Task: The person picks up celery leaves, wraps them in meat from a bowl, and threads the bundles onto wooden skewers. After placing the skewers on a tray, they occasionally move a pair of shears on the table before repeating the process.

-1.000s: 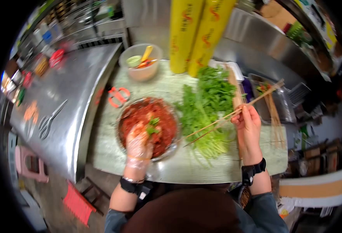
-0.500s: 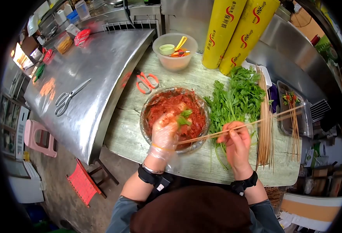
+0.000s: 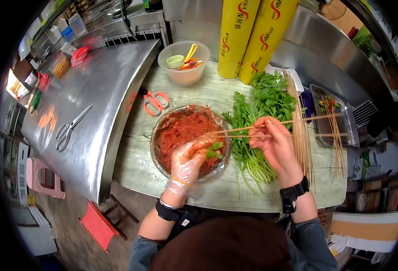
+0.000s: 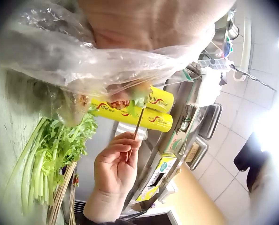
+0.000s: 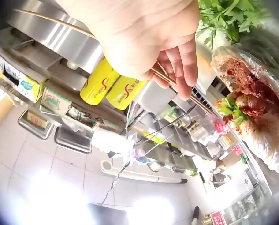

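My left hand (image 3: 186, 160), in a clear plastic glove with a band at the wrist, is over a plastic-lined bowl (image 3: 155, 158) of red-coated meat (image 3: 183, 128). Its curled fingers hold some red meat with a sprig of green leaves (image 3: 214, 150) poking out. To the right, my bare right hand (image 3: 273, 143) pinches two thin bamboo skewers (image 3: 323, 117), spread apart at their far ends. Their other ends meet the gloved fingers, and the tips are hidden there. In the right wrist view, red sauce coats the glove (image 5: 266, 133).
Leafy celery (image 3: 264, 104) lies right of the bowl, beside a bundle of loose skewers (image 3: 300, 135). A metal tray (image 3: 350, 135) with filled skewers stands at far right. Behind are orange-handled scissors (image 3: 156, 104), a plastic tub (image 3: 184, 74) and yellow film rolls (image 3: 237, 40).
The right hand and skewers first moved left toward the gloved hand; the skewers now spread apart, with their near ends at the gloved fingers. The left hand still holds the leafy sprig.
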Tool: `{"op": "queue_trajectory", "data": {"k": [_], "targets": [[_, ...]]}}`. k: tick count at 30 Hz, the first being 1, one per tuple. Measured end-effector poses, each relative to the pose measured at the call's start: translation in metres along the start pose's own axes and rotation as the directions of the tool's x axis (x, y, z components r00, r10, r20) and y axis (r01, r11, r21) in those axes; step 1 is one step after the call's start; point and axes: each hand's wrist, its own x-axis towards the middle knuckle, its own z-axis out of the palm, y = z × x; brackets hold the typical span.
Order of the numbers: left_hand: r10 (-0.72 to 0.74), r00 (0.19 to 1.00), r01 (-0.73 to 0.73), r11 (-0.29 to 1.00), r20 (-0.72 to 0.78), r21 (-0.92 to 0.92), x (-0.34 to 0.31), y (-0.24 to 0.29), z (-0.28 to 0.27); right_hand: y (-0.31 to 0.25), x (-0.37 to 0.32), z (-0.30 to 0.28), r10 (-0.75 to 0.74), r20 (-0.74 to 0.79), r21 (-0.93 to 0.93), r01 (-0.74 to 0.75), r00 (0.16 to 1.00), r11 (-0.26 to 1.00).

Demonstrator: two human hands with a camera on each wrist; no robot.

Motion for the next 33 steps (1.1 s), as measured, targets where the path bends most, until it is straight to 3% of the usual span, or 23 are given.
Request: {"op": "queue_trajectory", "data": {"k": [7,16,22,25,29,33], "targets": [[0.101,0.995,-0.101,0.986,0.004,0.136,0.001,-0.005,0.0,0.008,0.002,-0.014,0.052,0.052,0.019,-0.053,0.997,0.998],[0.005,0.999,-0.008,0.998,-0.043,-0.068,-0.002,0.014,0.015,0.0,-0.007,-0.01,0.046,-0.028,-0.119,-0.049,0.999,0.992],[0.018,1.0,-0.019,0.996,-0.023,-0.088,-0.001,0.01,0.01,-0.002,-0.01,-0.002,0.001,-0.06,-0.174,-0.012,0.998,0.985],[-0.084,0.994,0.102,0.914,0.063,-0.394,0.001,0.012,0.002,-0.003,-0.007,0.001,-0.011,-0.071,-0.193,-0.003,0.997,0.981],[-0.105,0.994,0.111,0.971,0.041,-0.213,0.002,0.011,0.005,-0.004,-0.002,0.002,0.007,-0.046,-0.199,-0.016,0.999,0.98],[-0.21,0.976,0.217,0.929,0.056,-0.301,0.002,0.013,0.004,-0.006,0.004,0.002,0.007,0.005,-0.227,-0.005,1.0,0.974]]}}
